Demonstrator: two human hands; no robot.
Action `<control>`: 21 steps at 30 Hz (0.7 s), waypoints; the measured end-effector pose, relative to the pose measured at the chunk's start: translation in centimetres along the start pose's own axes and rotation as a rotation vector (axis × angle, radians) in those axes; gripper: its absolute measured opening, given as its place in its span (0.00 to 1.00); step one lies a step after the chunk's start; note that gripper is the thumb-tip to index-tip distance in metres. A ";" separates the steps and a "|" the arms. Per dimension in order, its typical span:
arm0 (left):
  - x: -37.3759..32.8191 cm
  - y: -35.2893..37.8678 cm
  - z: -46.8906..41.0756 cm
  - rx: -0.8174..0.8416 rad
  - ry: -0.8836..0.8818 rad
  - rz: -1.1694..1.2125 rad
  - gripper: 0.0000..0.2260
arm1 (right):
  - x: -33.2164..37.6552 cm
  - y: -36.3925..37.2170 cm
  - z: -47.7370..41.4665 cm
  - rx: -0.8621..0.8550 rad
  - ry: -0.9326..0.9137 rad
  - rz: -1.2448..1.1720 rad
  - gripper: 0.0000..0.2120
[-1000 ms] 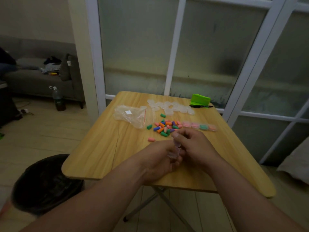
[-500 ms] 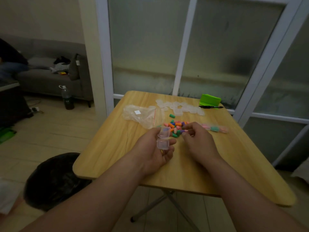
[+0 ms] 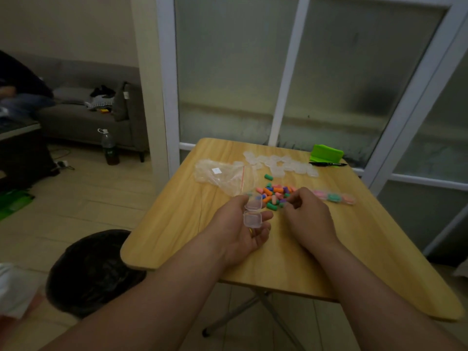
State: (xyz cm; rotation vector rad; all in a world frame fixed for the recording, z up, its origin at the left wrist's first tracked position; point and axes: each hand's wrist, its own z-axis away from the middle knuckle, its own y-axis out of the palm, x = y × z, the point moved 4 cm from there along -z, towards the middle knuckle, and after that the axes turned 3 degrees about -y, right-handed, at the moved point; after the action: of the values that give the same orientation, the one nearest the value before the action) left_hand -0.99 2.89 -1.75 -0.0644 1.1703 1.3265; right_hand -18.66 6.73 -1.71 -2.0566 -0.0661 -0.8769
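Fingers [image 3: 267, 216] of the left hand [image 3: 238, 225] loosely grip the box [image 3: 252, 219] mid-frame, and the right hand [image 3: 309, 219], curled, perhaps pinching plugs [image 3: 274, 192], could knock it.

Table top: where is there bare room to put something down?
Bare patches on the table: near left, between plastic bag and front edge; right side, nearer than the row of filled boxes. Crowded: far middle, with coloured pieces and empty boxes.
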 end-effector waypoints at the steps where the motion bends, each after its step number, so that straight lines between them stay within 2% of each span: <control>1: 0.2 0.1 0.0 0.001 -0.003 0.004 0.19 | -0.1 -0.3 0.2 0.003 0.002 -0.023 0.05; 8: 1.1 1.5 -0.2 0.054 -0.019 0.005 0.15 | -1.0 -2.8 1.6 0.085 0.017 -0.117 0.08; 15: 1.6 2.5 -0.6 0.086 -0.040 0.040 0.15 | -0.7 -4.5 2.0 0.080 0.047 -0.223 0.09; 21: 1.9 3.1 -1.1 0.087 -0.030 0.070 0.17 | 1.6 -5.0 3.6 0.140 -0.066 -0.305 0.05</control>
State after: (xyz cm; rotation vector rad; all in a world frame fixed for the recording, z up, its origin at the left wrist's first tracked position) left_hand -4.44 4.57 -1.84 0.0605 1.2128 1.3318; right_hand -17.26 12.04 1.47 -1.9725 -0.4749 -0.9579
